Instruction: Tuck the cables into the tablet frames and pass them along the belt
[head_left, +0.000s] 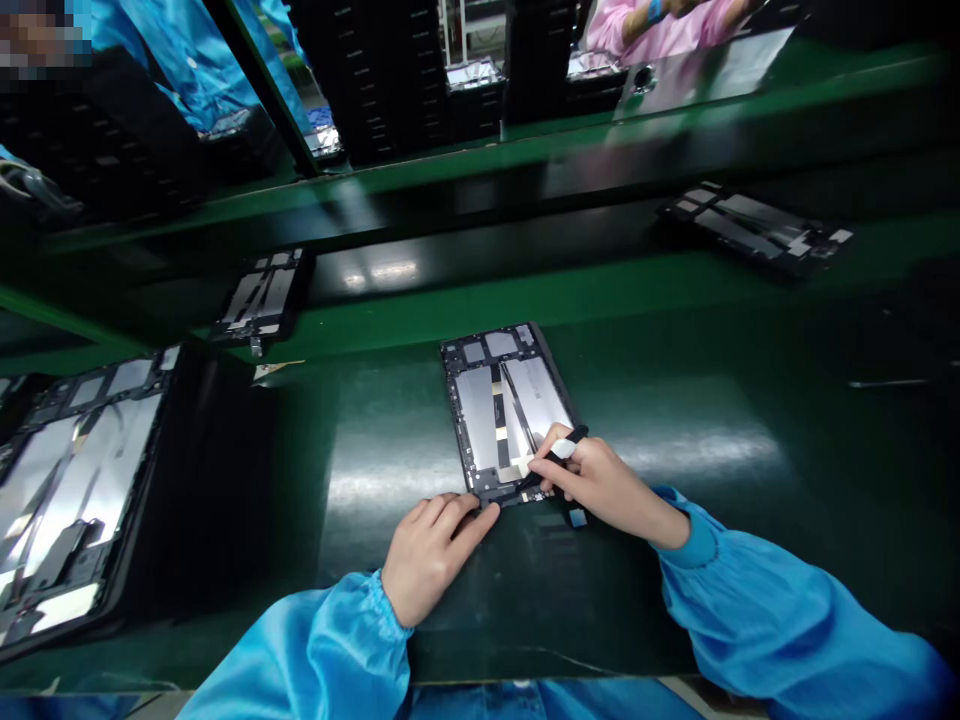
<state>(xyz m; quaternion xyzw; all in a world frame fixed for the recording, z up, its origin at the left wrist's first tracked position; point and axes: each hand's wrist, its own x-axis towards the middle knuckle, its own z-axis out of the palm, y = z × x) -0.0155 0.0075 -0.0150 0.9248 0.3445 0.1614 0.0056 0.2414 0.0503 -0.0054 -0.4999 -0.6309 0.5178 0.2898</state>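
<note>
An opened tablet point(495, 400), back cover off and silver plates showing, lies in the middle of a dark green mat point(375, 450). The left hand point(431, 545) rests on the tablet's near-left corner with its fingers loosely bent, pressing down and gripping nothing. The right hand point(600, 480) pinches a black tool point(561, 452) with a white part, its tip touching the tablet's near edge. A small blue square point(577, 517) sits on the mat just beside that hand; the faint print next to it is too blurred to read. Another opened tablet point(67, 480) lies at near left, and two more lie farther off, at far left point(262, 295) and far right point(754, 230). Stacked black trays point(390, 80) stand beyond, and a co-worker's pink sleeve point(660, 30) shows at far right.
</note>
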